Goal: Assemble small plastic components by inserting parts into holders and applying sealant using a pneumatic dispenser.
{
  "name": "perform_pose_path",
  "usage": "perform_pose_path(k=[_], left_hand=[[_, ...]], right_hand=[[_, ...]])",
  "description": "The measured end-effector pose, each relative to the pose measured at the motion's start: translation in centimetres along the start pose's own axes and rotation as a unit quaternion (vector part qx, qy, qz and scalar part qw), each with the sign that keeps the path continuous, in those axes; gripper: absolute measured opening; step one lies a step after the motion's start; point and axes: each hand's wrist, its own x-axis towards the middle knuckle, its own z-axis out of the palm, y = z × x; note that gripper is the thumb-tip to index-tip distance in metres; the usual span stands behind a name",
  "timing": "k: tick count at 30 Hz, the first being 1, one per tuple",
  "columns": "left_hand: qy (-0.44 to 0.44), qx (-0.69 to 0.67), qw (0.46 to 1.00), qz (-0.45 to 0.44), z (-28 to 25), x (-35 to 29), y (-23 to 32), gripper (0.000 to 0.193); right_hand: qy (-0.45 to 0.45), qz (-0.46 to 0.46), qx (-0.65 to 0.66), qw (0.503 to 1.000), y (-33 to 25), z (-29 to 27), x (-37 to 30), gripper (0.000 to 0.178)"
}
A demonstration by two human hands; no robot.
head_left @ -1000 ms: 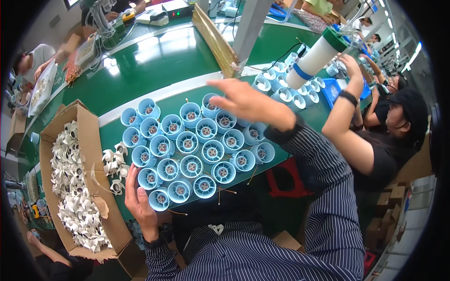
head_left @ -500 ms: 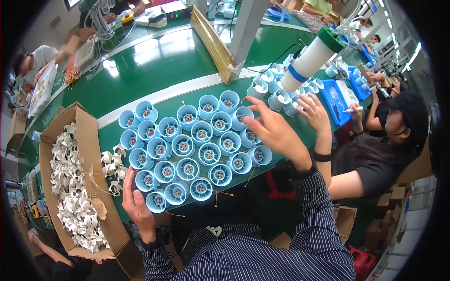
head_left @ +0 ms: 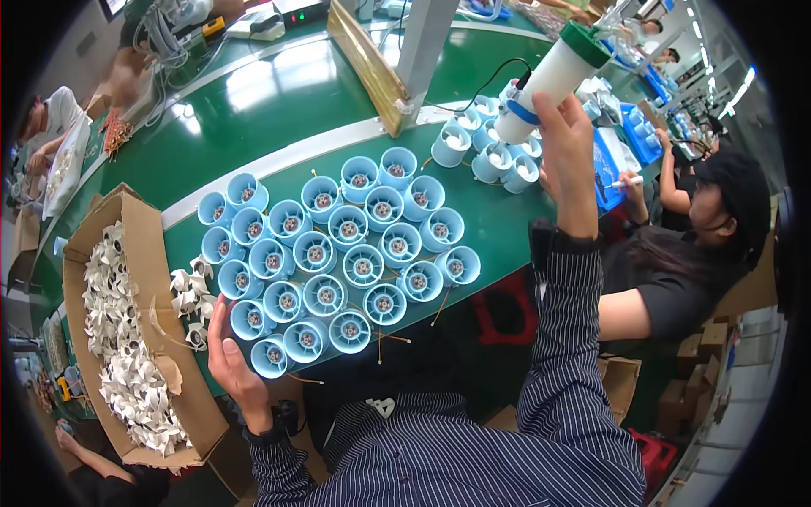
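Light blue round cups (head_left: 363,265), several of them, stand mouth up in packed rows on the green table. Each has a spoked hub inside, and thin wires stick out from some. At the group's near left corner, my left hand (head_left: 234,372) is open, fingers extended beside the outer cups. To the right, my right hand (head_left: 570,148) is raised with thumb and fingers around a white upright cylinder (head_left: 553,74) with a green cap and a blue band. Its lower end hangs over more blue cups (head_left: 492,160) with white parts inside. Part of my right hand's grip is hidden.
A cardboard box (head_left: 179,338) of white bladed parts (head_left: 139,397) stands left, with loose white bladed parts (head_left: 193,296) beside it. At right, a co-worker (head_left: 676,270) holds a white pen near a blue tray (head_left: 606,173). A metal post (head_left: 427,59) rises beyond the cups.
My right hand has moved up and right from above the cups to the white cylinder. My left hand stays beside the cups. The whole view has shifted slightly.
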Motion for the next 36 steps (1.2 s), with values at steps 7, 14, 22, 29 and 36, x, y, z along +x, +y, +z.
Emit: perform_pose_path(k=[7, 14, 22, 29, 36], left_hand=[[0.010, 0.001, 1.000, -0.001, 0.4, 0.0, 0.0, 0.063], [0.022, -0.014, 0.999, -0.022, 0.2, -0.6, -0.4, 0.065], [0.028, -0.030, 0.999, -0.035, 0.5, -0.8, -0.7, 0.065], [0.021, -0.020, 0.999, -0.034, 0.5, -0.8, -0.6, 0.063], [0.019, -0.017, 0.999, -0.035, 0.4, -0.8, -0.6, 0.063]], right_hand=[[-0.170, 0.057, 0.071, 0.981, -1.5, 3.0, -3.1, 0.042], [-0.169, 0.072, 0.026, 0.983, -2.8, 4.1, -9.4, 0.044], [-0.127, 0.110, 0.091, 0.982, -1.3, 3.8, -12.7, 0.045], [-0.130, 0.090, 0.100, 0.982, 0.2, 3.6, -13.7, 0.044], [-0.130, 0.094, 0.092, 0.983, 0.5, 3.6, -14.0, 0.042]])
